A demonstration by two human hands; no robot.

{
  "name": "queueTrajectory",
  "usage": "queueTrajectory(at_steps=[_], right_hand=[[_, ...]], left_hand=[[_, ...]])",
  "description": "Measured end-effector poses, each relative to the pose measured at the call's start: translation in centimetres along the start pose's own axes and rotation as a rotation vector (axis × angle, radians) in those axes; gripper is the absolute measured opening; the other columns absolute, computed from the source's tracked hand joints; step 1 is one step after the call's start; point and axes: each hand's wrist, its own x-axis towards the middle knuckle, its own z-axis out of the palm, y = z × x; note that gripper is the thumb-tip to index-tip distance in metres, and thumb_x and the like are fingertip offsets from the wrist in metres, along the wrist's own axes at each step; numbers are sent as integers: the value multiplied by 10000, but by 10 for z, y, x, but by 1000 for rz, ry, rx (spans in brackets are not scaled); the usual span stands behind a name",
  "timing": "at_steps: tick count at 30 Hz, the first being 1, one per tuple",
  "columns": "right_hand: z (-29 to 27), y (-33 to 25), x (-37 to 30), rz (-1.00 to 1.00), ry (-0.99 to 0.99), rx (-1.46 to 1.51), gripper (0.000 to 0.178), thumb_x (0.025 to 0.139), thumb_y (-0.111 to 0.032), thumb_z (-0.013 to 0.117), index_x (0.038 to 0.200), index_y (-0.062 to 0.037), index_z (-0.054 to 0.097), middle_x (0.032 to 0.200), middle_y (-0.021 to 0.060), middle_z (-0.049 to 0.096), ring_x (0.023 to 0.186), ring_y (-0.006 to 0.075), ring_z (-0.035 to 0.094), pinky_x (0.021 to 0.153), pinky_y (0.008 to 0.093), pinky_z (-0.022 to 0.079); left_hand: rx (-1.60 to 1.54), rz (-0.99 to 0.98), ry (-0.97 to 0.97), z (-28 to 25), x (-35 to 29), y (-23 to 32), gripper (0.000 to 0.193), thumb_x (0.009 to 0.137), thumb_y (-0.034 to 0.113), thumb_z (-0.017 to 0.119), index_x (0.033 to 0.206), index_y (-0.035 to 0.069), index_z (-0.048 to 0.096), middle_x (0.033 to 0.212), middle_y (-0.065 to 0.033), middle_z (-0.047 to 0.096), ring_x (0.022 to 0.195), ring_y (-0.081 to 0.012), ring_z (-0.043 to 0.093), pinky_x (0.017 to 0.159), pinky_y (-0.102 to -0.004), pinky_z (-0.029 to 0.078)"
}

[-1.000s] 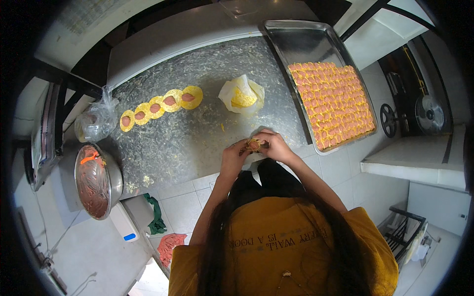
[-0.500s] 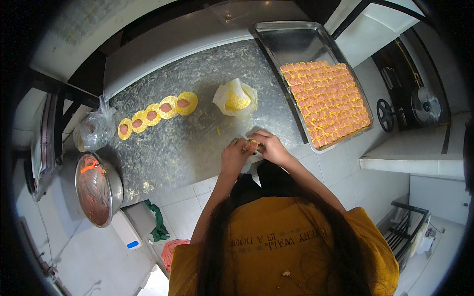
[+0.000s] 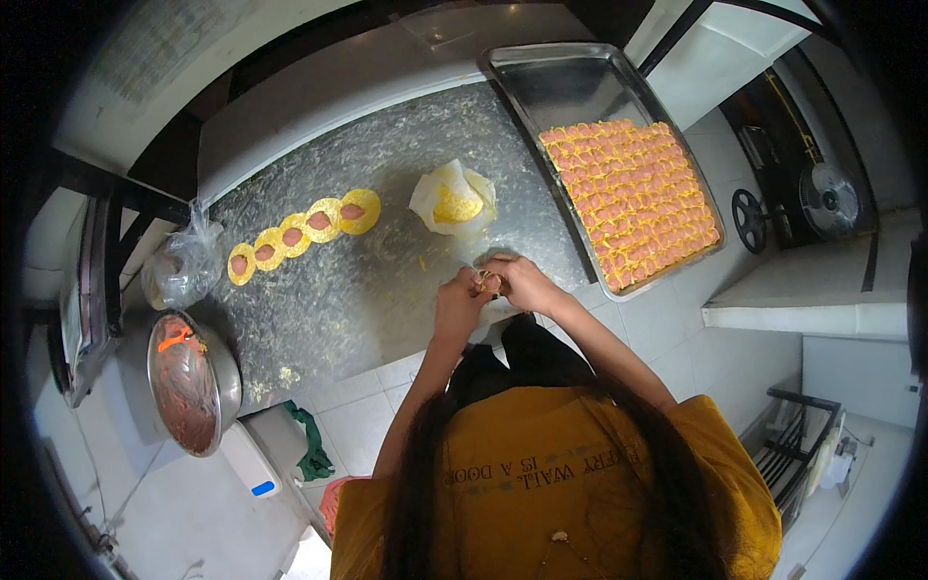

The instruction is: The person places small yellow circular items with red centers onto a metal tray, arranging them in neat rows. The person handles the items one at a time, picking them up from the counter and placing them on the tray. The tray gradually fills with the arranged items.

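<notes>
Between my two hands, just over the table's near edge, is a small dumpling [image 3: 491,282] with a yellow wrapper and pink filling on top. My left hand [image 3: 458,297] pinches its left side. My right hand [image 3: 523,282] has its fingers curled around the right side. Beyond my hands lies a stack of yellow wrappers [image 3: 456,205] in crumpled white paper. To the left, several round yellow wrappers [image 3: 319,221] overlap in a slanting row, each with a lump of pink meat filling [image 3: 291,237] on it.
A large metal tray [image 3: 570,82] at the right holds rows of finished dumplings [image 3: 633,198]. At the left edge are a metal bowl of pink meat filling [image 3: 184,401] with an orange-handled tool [image 3: 176,338] and a clear plastic bag [image 3: 181,263]. The dark speckled table [image 3: 329,309] is dusted with flour.
Both hands stay together around the dumpling, with small finger shifts. The whole view has drifted slightly, so the table things sit a little further left.
</notes>
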Motion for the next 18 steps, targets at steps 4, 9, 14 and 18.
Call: queueTrajectory(at_steps=[4,9,14,18], right_hand=[[-5,-18,-10,109,153,-13,382,601,55,585,977,-13,578,938,156,557,915,364,536,762,391,461],[15,-7,-14,131,191,-1,302,614,38,588,910,-16,572,921,160,551,876,359,542,740,396,463],[11,-15,-9,44,205,53,261,643,57,583,894,-17,579,881,147,561,836,340,556,713,383,467],[6,-17,-9,56,258,17,275,656,56,591,918,-27,591,865,138,569,817,333,562,696,373,470]], left_hand=[[111,77,16,-7,-3,-3,319,651,90,702,933,52,557,858,-153,601,784,-296,602,679,-380,476],[-25,112,-45,-8,-1,-5,299,659,80,684,938,60,580,865,-144,599,790,-312,591,686,-377,470],[-38,94,-17,-6,0,-7,272,663,71,687,918,51,591,818,-135,608,737,-279,607,646,-349,479],[-42,-3,-62,-12,1,7,268,650,57,686,895,49,578,800,-139,599,743,-299,594,662,-360,475]])
